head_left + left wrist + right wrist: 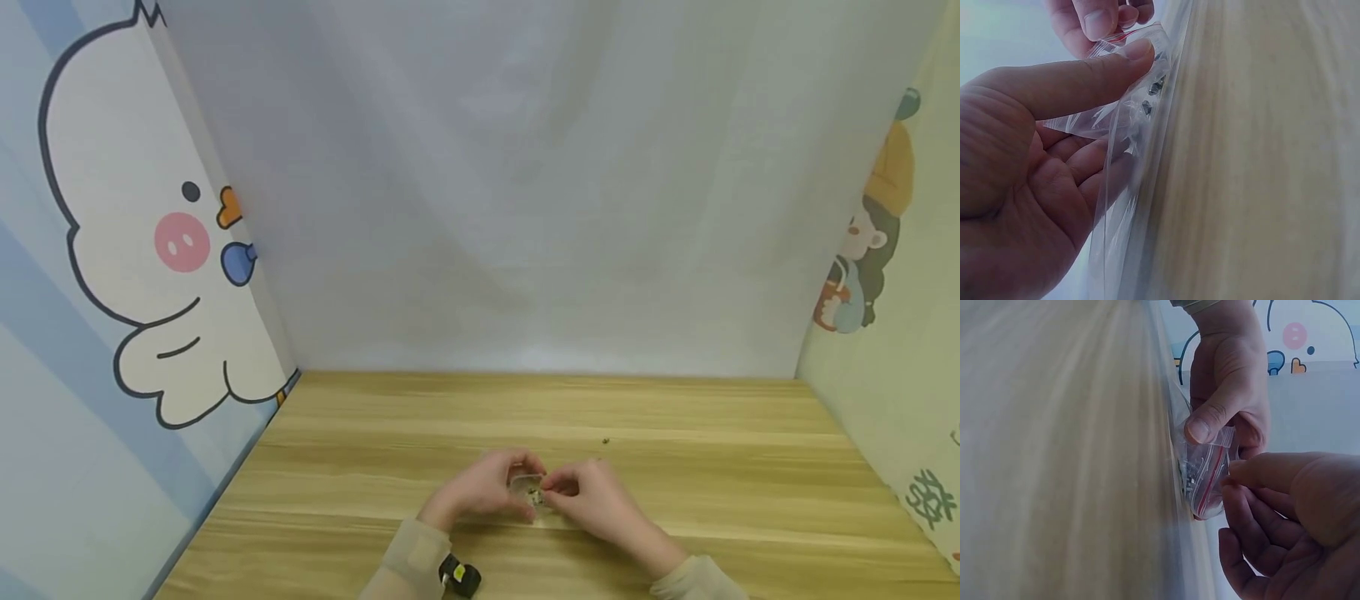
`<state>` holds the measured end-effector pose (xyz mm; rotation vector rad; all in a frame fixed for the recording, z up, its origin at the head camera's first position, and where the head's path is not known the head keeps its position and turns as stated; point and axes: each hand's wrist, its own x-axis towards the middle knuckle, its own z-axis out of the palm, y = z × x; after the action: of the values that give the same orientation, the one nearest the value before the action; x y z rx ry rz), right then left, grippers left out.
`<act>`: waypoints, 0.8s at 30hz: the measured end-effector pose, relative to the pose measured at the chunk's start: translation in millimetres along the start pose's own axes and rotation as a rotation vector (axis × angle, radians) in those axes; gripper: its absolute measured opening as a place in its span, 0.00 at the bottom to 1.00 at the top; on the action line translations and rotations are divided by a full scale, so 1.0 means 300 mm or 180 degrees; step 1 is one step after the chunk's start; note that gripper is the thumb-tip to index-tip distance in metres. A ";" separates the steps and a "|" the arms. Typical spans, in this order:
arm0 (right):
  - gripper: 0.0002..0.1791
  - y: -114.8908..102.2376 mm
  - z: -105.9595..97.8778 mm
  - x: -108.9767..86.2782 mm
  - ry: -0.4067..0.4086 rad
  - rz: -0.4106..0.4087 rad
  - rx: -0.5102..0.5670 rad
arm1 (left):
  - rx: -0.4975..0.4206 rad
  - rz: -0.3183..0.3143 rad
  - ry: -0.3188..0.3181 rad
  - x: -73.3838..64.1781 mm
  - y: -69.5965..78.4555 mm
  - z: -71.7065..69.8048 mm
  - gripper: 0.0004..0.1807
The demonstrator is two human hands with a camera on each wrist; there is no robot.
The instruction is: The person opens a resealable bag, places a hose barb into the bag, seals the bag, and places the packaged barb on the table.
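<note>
A small clear zip bag [1094, 119] with a red seal line stands low over the table between both hands. Several tiny dark screws [1155, 86] show through its plastic. My left hand [491, 485] holds the bag, thumb across its near face and the fingers behind. At the bag's mouth, the thumb and index finger of my right hand [596, 497] pinch together right at the plastic edge, beside the red line. I cannot tell whether a small piece is also between those fingertips. The right hand's other fingers curl loosely below, seen in the right wrist view.
A tiny dark piece [606, 440] lies on the wooden table [375, 417] beyond the right hand. A black device with a yellow mark [460, 575] sits by the left wrist. A pale cloth wall [525, 208] closes off the back, with printed cartoon panels at both sides.
</note>
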<state>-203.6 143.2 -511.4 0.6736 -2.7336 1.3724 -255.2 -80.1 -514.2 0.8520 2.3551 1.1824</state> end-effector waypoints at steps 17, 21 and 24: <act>0.05 0.004 -0.017 -0.004 -0.0039 0.0143 0.0039 | -0.0017 -0.0052 0.0013 -0.002 0.005 -0.005 0.29; 0.05 0.005 -0.019 -0.003 -0.0053 0.0148 0.0034 | 0.0003 -0.0031 0.0025 -0.004 0.005 -0.006 0.29; 0.05 0.006 -0.020 -0.001 -0.0055 0.0139 0.0049 | 0.0013 -0.0019 0.0031 -0.005 0.001 -0.005 0.29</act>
<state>-205.1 148.8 -509.2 0.6333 -2.7699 1.4043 -254.8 -82.0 -513.0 0.8415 2.3670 1.1825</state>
